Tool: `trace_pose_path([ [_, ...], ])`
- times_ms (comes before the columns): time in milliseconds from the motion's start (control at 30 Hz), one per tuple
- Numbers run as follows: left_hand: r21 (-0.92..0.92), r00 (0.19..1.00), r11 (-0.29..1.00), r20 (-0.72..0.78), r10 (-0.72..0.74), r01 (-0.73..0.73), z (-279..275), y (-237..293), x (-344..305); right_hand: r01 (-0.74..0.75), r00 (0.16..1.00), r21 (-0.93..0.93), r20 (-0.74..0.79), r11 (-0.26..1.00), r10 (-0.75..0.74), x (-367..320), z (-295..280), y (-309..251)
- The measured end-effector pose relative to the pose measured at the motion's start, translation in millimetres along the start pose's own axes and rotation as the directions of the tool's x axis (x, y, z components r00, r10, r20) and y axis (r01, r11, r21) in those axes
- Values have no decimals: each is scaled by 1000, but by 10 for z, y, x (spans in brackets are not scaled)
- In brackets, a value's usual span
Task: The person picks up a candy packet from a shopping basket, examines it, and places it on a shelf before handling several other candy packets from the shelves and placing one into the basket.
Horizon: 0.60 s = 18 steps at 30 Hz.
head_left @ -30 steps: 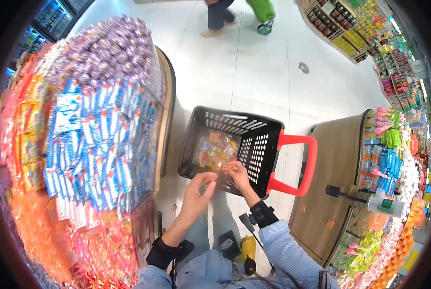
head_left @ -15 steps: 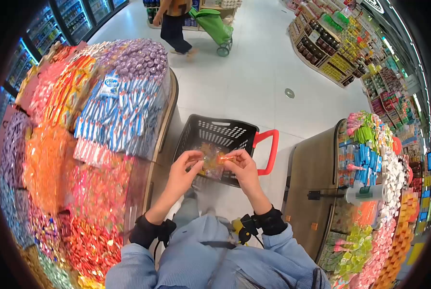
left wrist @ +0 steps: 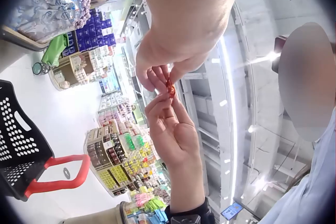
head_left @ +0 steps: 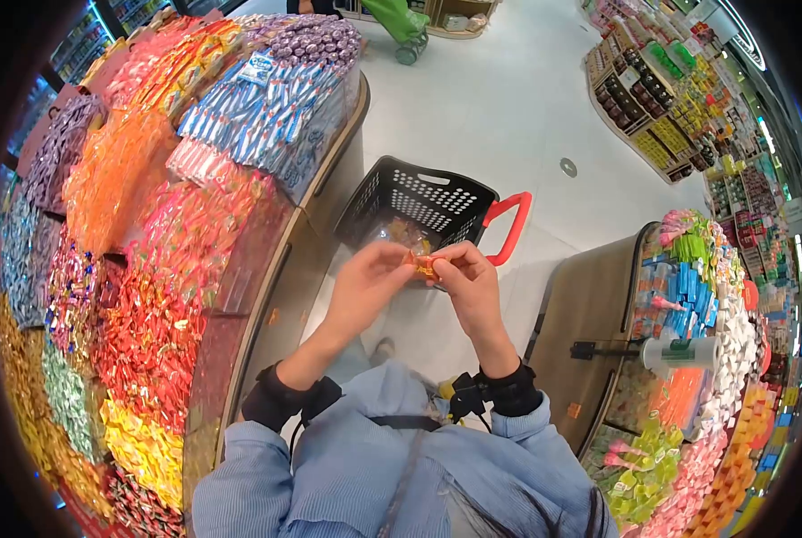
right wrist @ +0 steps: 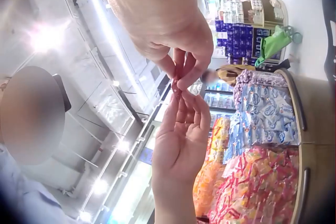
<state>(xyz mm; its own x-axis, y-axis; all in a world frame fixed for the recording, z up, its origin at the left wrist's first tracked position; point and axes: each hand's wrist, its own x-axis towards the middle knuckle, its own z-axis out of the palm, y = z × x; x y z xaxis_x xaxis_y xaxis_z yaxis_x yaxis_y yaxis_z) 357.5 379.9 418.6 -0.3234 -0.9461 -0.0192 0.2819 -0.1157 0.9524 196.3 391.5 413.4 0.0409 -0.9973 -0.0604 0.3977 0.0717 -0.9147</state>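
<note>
A small wrapped candy [head_left: 425, 266] in a shiny orange-red wrapper is held up between both hands. My left hand [head_left: 372, 285] pinches one end of it with thumb and fingers. On the other end, my right hand [head_left: 472, 285] has a matching pinch. The left wrist view shows the candy [left wrist: 171, 88] bright red, fingertips meeting around it. In the right wrist view fingers cover most of the candy [right wrist: 176, 88]. Below and beyond the hands stands a black shopping basket [head_left: 378, 193] with a red handle [head_left: 517, 235]; clear-wrapped, colourful sweets [head_left: 403, 233] lie inside it.
A sloping display of loose wrapped candies [head_left: 212, 224] in many colours rises at the left, edged by a wooden rim [head_left: 316, 193]. Another candy stand [head_left: 589, 305] is at the right, with a white roll [head_left: 679, 352] on its side. White floor [head_left: 499, 108] stretches ahead.
Both hands have come up from over the basket and closer together, the candy now pinched between them. The head view has shifted, showing more of the left display. The green cart moved toward the top edge.
</note>
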Motion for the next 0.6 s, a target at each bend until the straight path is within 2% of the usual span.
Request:
trace_pose_path([
  [133,-89,1000,996,10,-9,10,21,127,-257,-9,1000,51,28,999,8,-128,125,-13],
  [267,-98,999,995,36,-9,13,-4,162,-545,-11,998,32,60,999,9,-199,276,-30],
  [367,-102,1000,995,24,4,-2,-80,192,-697,-34,998,-72,42,997,37,-263,429,-43],
  [600,-56,999,998,-32,13,-15,-490,266,-1082,0,990,-206,139,979,29,-369,973,100],
])
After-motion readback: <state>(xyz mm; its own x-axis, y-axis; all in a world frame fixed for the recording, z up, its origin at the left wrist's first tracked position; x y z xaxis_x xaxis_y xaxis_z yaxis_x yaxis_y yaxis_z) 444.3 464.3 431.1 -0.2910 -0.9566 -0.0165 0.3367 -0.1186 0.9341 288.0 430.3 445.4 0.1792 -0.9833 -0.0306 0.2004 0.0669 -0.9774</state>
